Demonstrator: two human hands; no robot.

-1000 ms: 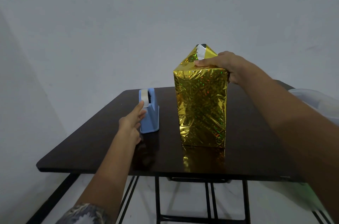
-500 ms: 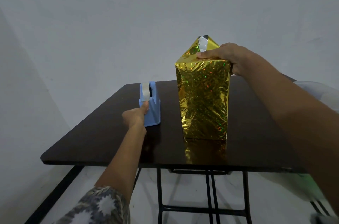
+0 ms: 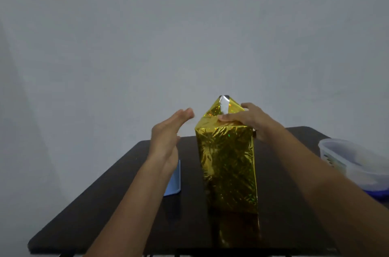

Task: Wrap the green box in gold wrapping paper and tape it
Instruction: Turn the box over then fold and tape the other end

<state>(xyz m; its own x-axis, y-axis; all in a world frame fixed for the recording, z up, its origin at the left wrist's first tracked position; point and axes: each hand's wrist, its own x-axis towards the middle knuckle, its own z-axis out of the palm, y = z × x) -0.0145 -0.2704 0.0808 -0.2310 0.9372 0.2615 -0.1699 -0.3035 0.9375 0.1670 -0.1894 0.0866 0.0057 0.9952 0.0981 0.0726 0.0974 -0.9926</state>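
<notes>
The box, fully covered in shiny gold wrapping paper (image 3: 227, 164), stands upright on the dark table (image 3: 117, 204). At its top a pointed paper flap (image 3: 224, 105) sticks up, showing its white underside. My right hand (image 3: 246, 119) holds the top of the box, thumb along the front edge and fingers behind the flap. My left hand (image 3: 168, 130) is raised just left of the box top, apart from it, fingers stretched with the tips close together. It is blurred and no tape is visible in it. The blue tape dispenser (image 3: 174, 181) stands behind my left forearm, mostly hidden.
A clear plastic container (image 3: 347, 158) sits at the table's right edge, above something blue. A plain grey wall is behind the table. Bare dark tabletop lies to the left of the dispenser and in front of the box.
My left hand has left the tape dispenser and risen to the level of the box top. My right hand keeps its hold on the box. The camera has come closer.
</notes>
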